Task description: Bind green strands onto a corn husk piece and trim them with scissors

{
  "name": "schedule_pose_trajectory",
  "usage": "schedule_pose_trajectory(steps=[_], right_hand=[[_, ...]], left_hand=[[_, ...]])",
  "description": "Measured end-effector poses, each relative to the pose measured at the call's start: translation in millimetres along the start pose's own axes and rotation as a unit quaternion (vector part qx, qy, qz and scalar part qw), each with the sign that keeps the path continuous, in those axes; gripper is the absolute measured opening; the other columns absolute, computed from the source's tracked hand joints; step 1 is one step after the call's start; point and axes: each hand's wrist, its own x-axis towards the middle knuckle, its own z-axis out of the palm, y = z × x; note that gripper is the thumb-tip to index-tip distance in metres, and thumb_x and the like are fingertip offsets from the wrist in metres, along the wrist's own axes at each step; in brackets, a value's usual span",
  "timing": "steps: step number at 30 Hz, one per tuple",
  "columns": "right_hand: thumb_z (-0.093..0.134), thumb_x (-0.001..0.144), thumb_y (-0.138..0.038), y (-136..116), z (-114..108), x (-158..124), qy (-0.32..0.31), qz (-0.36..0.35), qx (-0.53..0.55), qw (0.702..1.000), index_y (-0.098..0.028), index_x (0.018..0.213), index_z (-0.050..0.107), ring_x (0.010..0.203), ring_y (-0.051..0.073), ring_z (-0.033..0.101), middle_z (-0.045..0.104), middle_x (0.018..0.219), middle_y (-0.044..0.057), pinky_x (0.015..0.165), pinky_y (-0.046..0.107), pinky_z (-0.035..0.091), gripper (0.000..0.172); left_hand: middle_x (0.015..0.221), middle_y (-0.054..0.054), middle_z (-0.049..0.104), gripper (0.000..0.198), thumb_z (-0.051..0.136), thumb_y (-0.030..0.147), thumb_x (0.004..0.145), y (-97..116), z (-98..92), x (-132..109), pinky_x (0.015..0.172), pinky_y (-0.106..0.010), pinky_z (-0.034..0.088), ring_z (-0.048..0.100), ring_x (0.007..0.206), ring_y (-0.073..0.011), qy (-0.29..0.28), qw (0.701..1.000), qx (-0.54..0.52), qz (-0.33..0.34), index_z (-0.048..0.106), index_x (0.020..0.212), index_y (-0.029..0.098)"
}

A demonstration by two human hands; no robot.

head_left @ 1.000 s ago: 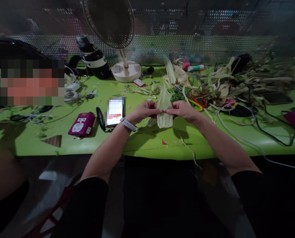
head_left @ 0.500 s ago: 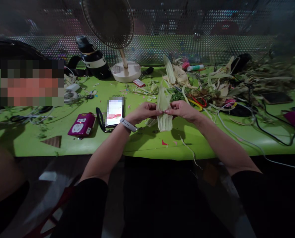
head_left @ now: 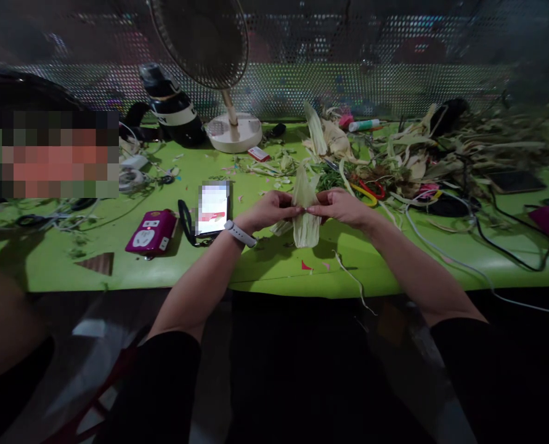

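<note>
A pale green corn husk [head_left: 306,231] is held upright above the green table [head_left: 265,271], with one part pointing up and a wider part hanging down. My left hand [head_left: 275,210] pinches its middle from the left, thumb in front. From the right, my right hand [head_left: 337,206] pinches the same spot, and the two thumbs nearly meet. The fingers behind the husk are mostly hidden. Another piece of husk [head_left: 281,229] shows below my left hand. Beyond the hands lies a pair of scissors with yellow and red handles [head_left: 364,195].
A lit phone [head_left: 215,206] and a purple power socket [head_left: 151,233] lie left. Behind stand a fan [head_left: 234,132] and a black bottle [head_left: 177,117]. Dried husks [head_left: 410,151] and cables [head_left: 477,234] spread right. A person's arm [head_left: 1,314] is at far left.
The upper part of the husk has tipped and looks shorter, and its lower end sits slightly lower. Both hands keep their pinch at almost the same place.
</note>
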Motion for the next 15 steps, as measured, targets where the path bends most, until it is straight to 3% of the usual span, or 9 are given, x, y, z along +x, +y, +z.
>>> schedule_pose_trajectory(steps=[15], right_hand=[[0.082, 0.069, -0.032, 0.5, -1.5, 0.7, -0.013, -0.004, 0.011, 1.0, -0.015, 0.081, 0.072, 0.064, 0.011, 0.062, 0.072, 0.077, 0.004, 0.057, 0.023, 0.054, 0.022]], left_hand=[[0.077, -0.005, 0.071, 0.016, 0.075, 0.024, 0.073, 1.2, -1.1, -0.1, 0.063, -0.022, 0.049, 0.058, 0.064, -0.008, -0.018, 1.0, -0.012, -0.001, 0.071, 0.08, 0.01]])
